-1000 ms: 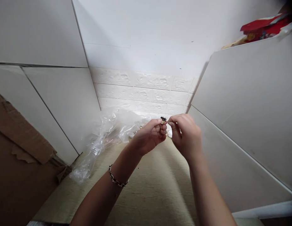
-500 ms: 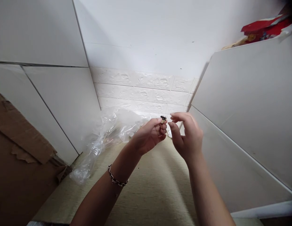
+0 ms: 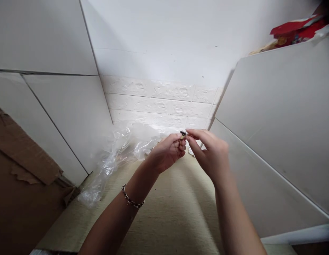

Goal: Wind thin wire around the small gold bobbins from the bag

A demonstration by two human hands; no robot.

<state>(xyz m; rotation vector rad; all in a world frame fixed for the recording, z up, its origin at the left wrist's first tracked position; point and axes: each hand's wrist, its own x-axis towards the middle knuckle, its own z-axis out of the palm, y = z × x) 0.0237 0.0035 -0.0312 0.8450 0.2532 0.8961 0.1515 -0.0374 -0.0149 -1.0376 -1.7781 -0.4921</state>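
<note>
Near the middle of the head view, my left hand (image 3: 168,151) is closed on a small dark item with thin spikes (image 3: 183,133) and a pale yellowish part below it. The item is too small to name. My right hand (image 3: 211,150) has thumb and forefinger drawn together at the item's right side. Whether a tiny piece is between those fingertips cannot be made out. A chain bracelet (image 3: 131,202) circles my left wrist.
Crumpled clear plastic (image 3: 108,164) lies on the pale floor (image 3: 164,212) to the left. Brown cardboard (image 3: 26,170) leans at far left. Grey-white cabinets (image 3: 276,106) flank both sides, with red packaging (image 3: 297,32) on the right one. A brick-patterned wall (image 3: 159,104) stands behind.
My right hand has moved left to the small dark item, and its thumb and forefinger have closed together. My left hand still holds the item in nearly the same place.
</note>
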